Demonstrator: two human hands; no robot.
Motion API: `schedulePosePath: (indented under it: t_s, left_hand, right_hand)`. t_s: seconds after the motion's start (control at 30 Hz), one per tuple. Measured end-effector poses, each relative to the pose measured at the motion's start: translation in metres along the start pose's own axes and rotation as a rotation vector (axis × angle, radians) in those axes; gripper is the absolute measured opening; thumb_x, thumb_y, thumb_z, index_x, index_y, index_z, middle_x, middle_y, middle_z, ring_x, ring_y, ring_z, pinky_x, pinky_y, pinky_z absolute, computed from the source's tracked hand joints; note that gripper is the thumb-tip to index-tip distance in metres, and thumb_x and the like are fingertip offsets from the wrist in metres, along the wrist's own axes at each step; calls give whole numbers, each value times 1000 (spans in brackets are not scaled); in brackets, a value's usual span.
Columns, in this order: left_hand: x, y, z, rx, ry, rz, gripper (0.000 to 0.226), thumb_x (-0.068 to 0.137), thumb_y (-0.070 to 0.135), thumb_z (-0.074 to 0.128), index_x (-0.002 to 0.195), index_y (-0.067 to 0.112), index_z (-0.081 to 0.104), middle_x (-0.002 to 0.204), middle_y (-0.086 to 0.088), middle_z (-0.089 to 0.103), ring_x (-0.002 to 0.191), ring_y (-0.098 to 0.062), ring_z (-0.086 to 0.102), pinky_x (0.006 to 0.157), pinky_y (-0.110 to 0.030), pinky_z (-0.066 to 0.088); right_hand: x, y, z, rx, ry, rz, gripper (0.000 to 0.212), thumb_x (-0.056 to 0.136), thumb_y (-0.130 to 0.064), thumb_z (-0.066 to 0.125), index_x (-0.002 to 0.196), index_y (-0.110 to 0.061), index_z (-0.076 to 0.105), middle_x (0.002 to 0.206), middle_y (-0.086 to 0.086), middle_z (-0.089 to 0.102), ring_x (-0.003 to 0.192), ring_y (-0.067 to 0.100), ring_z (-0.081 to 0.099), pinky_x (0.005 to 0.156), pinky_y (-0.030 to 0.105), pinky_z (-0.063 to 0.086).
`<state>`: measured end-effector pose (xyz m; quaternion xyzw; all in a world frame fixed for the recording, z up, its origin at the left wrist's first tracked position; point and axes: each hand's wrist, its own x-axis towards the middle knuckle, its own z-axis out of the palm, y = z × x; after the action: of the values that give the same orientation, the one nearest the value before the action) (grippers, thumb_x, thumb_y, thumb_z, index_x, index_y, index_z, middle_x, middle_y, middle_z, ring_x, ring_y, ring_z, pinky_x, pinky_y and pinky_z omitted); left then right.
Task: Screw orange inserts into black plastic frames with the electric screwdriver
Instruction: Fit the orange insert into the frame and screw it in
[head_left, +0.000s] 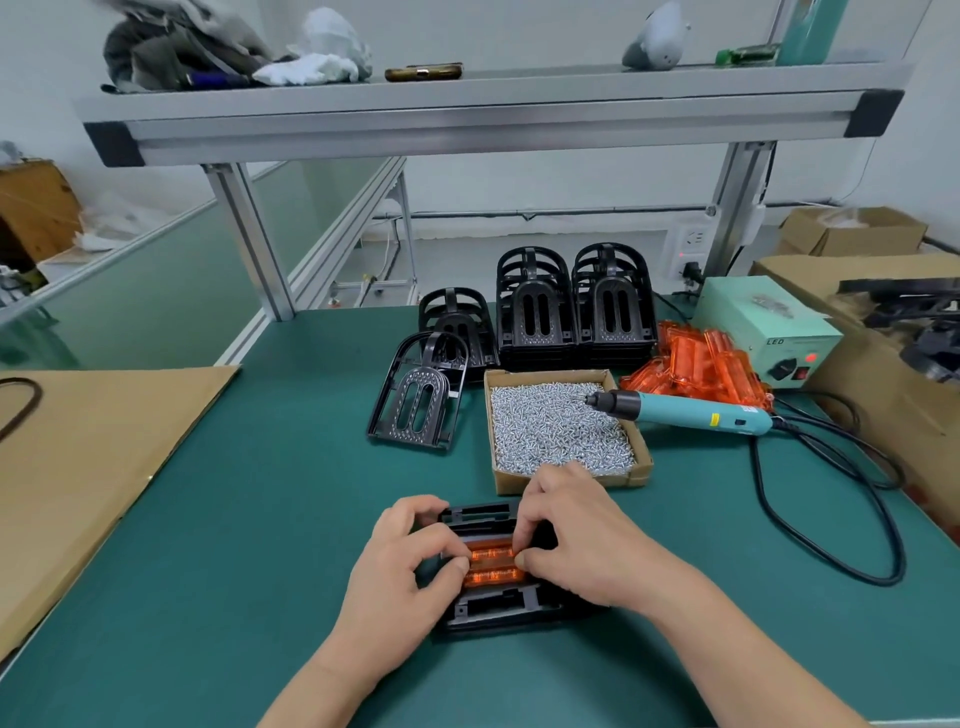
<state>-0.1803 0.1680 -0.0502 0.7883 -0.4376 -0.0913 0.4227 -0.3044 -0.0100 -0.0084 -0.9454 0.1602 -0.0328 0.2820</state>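
Pinching an orange insert (493, 564) at both ends, seated in a black plastic frame (498, 608) lying flat at the near middle of the green bench (260, 519): left hand (402, 561) with curled fingers and thumb on the insert's left end, right hand (566, 540) with curled fingers closed on its right end. Beyond, lying unheld: the teal electric screwdriver (696, 410), tip over a cardboard box of screws (519, 483). Behind the box, stacked black frames (571, 312); to their right, a heap of orange inserts (711, 358) and a pale green power unit (763, 322). At far left, a cardboard sheet (78, 457)
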Motion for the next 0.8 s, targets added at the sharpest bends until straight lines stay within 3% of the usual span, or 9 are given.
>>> schedulePosePath:
  t_s: [0.1, 0.2, 0.4, 0.47, 0.53, 0.63, 0.73, 0.8]
  left_hand:
    - [0, -2, 0, 6, -12, 9, 9, 81, 25, 70, 76, 32, 68, 120, 18, 51, 123, -3, 44, 97, -12, 31]
    - [0, -3, -2, 10, -31, 3, 18, 83, 15, 74, 77, 32, 69, 121, 17, 51, 122, -4, 45, 98, -17, 33]
    - [0, -5, -3, 4, -32, 19, 4, 77, 36, 67, 78, 38, 70, 121, 24, 52, 123, -5, 47, 97, -16, 36]
    - [0, -5, -4, 3, -34, 40, 10, 76, 46, 63, 80, 39, 70, 122, 26, 53, 123, -3, 48, 98, -17, 37]
    - [0, -5, -5, -5, -35, 49, 18, 74, 53, 59, 81, 41, 71, 124, 31, 51, 125, -1, 48, 99, -18, 37]
    - [0, -4, -5, -9, -32, 49, 16, 75, 50, 61, 82, 42, 72, 126, 33, 48, 125, -1, 49, 99, -25, 41]
    - [0, -3, -5, -9, -20, 40, 14, 75, 41, 68, 87, 46, 72, 126, 31, 50, 124, -3, 50, 99, -30, 44]
    - [0, 0, -6, -16, -22, 27, 19, 72, 50, 66, 90, 50, 71, 126, 30, 51, 124, -2, 51, 99, -30, 45]
  right_hand:
    - [-1, -1, 0, -15, 1, -11, 7, 85, -30, 74, 79, -30, 70, 100, -18, 47, 103, 7, 33, 97, 31, 36]
    - [-1, -2, 1, -24, 11, -13, 7, 86, -29, 73, 80, -30, 69, 101, -17, 46, 104, 9, 33, 97, 32, 37]
    - [-4, -4, -5, -36, -48, -26, 13, 92, -41, 66, 81, -34, 62, 102, -14, 49, 105, 10, 35, 96, 31, 37]
    - [-4, -3, -12, -28, -57, -28, 16, 94, -43, 62, 80, -35, 61, 97, -14, 54, 100, 8, 42, 91, 30, 39]
    - [4, 2, -23, 18, 37, 1, 18, 94, -36, 61, 77, -31, 60, 89, -14, 60, 91, 3, 52, 83, 28, 43]
    - [31, 13, -43, -34, 185, 97, 11, 95, -21, 61, 87, -27, 66, 96, -11, 63, 90, 11, 58, 84, 31, 48]
    - [57, 21, -49, -228, 139, 176, 14, 93, -21, 65, 105, -20, 72, 106, -1, 66, 100, 21, 63, 88, 35, 50]
    - [67, 22, -46, -286, 95, 194, 17, 89, -22, 70, 104, -16, 75, 105, 2, 69, 99, 24, 65, 82, 33, 51]
